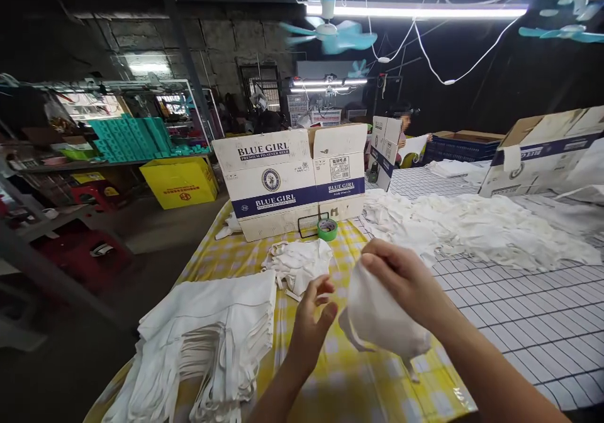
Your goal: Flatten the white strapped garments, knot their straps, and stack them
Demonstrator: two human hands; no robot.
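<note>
Yellow tablecloth (342, 388) bears a neat stack (212, 303) near left, far-right heap (472, 225) looks yet unstacked, my right hand (401, 277) pinches white cloth (380, 313), left hand (311, 323) half-curled, empty.

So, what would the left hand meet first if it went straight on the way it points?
Most likely the small, loose pile of white cloth, just ahead of the left hand; the green tape roll sits beyond. Depth is unclear, so the hand might pass above it.
</note>
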